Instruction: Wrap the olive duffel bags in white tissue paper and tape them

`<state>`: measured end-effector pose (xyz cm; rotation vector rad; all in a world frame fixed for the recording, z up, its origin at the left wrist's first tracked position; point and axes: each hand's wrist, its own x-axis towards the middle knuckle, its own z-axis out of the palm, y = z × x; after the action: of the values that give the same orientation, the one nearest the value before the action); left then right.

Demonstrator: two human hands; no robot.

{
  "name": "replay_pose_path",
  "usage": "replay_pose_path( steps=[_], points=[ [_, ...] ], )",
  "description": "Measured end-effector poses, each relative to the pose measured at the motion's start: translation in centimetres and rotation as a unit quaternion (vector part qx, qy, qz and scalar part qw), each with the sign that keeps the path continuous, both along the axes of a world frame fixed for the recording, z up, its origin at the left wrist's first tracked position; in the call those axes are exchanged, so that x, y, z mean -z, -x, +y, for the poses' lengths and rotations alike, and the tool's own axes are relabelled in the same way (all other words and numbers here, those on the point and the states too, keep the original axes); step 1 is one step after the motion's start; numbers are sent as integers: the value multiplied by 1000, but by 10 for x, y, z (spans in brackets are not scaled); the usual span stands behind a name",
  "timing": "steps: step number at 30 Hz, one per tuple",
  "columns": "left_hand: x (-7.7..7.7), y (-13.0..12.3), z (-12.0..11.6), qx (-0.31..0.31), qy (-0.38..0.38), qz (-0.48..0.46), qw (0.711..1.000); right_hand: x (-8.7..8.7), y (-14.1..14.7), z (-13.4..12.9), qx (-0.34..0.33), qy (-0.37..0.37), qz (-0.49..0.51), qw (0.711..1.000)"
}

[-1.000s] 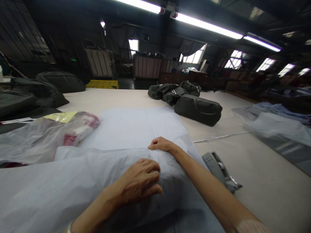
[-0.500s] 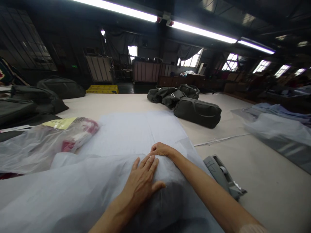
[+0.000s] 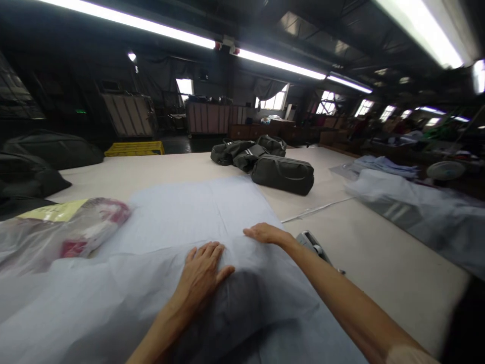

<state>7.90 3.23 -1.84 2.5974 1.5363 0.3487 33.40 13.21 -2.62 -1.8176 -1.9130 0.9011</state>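
Bare left hand, bare right hand, bare forearms, pale sleeve edge on right arm

You stand in a factory-like workshop, with tube lights, a broad worktable, wheeled carts and grouped bags.

Wrapping: thin cloudy plastic by look, soft-creased, faint sheen. Dark bags: matt cloth. Clear bag: glossy crinkled plastic. Surface: smooth, matt. Yellow crate over there: hard plastic, seemingly.
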Motion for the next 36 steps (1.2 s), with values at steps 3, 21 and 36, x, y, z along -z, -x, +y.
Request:
replay_pose_path(
  steps=[3, 21, 36],
  points=[
    [1, 2, 1, 11, -14, -2, 1000, 9, -65, -20, 150, -25, -32, 988],
    [26, 19, 20, 17, -42, -43, 998, 118, -270, -155, 388, 86, 187, 898],
    [24, 20, 17, 15, -27, -36, 999, 112, -268, -186, 403, -7, 222, 888]
  ],
)
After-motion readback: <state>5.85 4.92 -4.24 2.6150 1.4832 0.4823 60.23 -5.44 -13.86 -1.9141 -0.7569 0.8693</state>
